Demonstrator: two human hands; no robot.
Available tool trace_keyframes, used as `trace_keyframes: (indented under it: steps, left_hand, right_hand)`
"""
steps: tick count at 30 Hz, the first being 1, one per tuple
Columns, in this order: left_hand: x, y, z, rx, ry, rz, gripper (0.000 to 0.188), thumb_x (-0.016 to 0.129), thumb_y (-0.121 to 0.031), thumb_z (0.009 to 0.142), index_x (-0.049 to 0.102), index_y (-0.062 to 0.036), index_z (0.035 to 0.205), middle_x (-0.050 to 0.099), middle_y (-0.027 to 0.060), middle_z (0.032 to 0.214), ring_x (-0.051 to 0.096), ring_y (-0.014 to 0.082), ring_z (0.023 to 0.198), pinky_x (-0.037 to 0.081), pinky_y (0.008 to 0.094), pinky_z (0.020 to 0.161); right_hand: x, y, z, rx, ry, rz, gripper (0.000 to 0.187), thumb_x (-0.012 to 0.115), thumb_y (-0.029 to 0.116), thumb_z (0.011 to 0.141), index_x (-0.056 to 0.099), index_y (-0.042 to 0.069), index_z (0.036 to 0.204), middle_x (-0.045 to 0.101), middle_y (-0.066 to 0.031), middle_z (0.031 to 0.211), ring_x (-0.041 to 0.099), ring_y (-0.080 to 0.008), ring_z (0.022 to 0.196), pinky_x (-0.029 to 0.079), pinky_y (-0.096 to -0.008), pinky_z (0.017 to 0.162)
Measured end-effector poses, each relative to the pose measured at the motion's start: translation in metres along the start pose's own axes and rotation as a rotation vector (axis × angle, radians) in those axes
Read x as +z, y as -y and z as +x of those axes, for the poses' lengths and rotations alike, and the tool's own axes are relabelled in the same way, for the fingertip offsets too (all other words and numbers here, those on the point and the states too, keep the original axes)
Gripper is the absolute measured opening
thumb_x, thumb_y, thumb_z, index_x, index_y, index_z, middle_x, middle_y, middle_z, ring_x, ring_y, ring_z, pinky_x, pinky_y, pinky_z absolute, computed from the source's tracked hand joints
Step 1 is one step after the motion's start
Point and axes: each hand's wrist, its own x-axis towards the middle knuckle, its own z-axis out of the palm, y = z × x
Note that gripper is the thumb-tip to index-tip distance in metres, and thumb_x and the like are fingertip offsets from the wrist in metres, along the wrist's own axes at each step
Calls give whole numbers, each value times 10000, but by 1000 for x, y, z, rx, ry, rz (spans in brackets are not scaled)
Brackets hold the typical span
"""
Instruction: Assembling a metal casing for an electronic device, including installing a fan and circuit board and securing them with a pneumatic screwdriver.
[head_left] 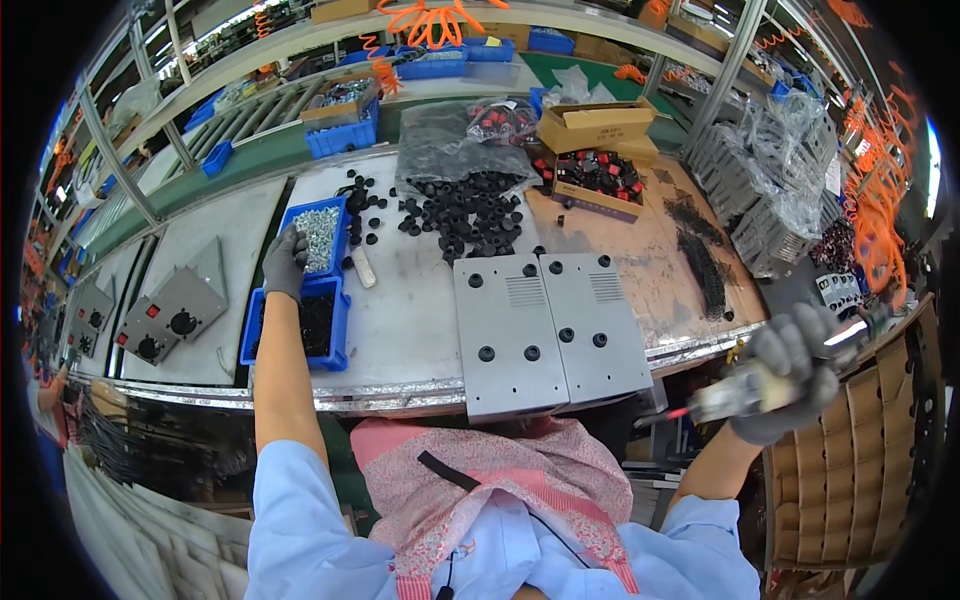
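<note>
My left hand (285, 262), in a grey glove, reaches into a small blue bin (339, 225) of silver screws at the left of the bench; its fingers are curled among the screws and what they grip is hidden. A second blue bin (341, 335) with dark parts sits just in front of it. My right hand (790, 372), also gloved, is off the bench's right edge, shut on a powered screwdriver (733, 394) with a red tip. Two grey metal panels (548, 330) with black round feet lie side by side in front of me.
A pile of black rubber feet (470, 215) lies behind the panels. Cardboard boxes (597, 180) with red-and-black parts stand at the back right. Grey boxes with knobs (170, 312) sit on the conveyor at left. A slotted cardboard crate (860, 460) stands at right.
</note>
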Motion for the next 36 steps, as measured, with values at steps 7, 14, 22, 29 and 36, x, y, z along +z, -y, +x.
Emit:
trace_keyframes:
  steps: [7,14,22,29,36]
  left_hand:
    - [66,-8,-75,-229,115,-289,214,549,-239,943,527,-71,1074,506,-2,808,411,44,578,356,118,444]
    - [140,53,-215,-569,442,-221,415,571,-212,926,471,-30,1285,582,101,1102,519,67,698,382,125,465]
    - [191,65,-288,-720,613,-395,336,605,-273,905,509,-6,1086,553,17,769,424,57,477,289,153,357]
    - [211,73,-291,-707,703,-417,388,608,-432,864,550,-57,944,475,-9,614,353,49,415,231,174,341]
    - [228,68,-290,-724,707,-307,394,588,-477,867,547,-85,858,439,-18,561,321,54,377,208,187,322]
  right_hand:
    - [-31,-33,-18,76,-67,-407,471,597,106,715,479,61,1168,571,-74,916,476,-138,636,422,-322,621]
    - [-16,-82,-28,-28,6,-640,392,555,333,823,485,66,1102,473,-104,768,495,-198,616,442,-342,553]
    - [-27,-116,-35,-153,282,-679,364,498,224,789,468,66,1115,540,-134,792,547,-208,606,474,-379,562]
    - [-23,-127,-35,-226,328,-683,460,641,338,877,398,28,1115,577,-176,879,593,-230,692,542,-396,651]
    - [-25,-120,-28,-242,350,-706,461,652,330,870,406,25,1115,581,-190,896,598,-236,702,545,-396,660]
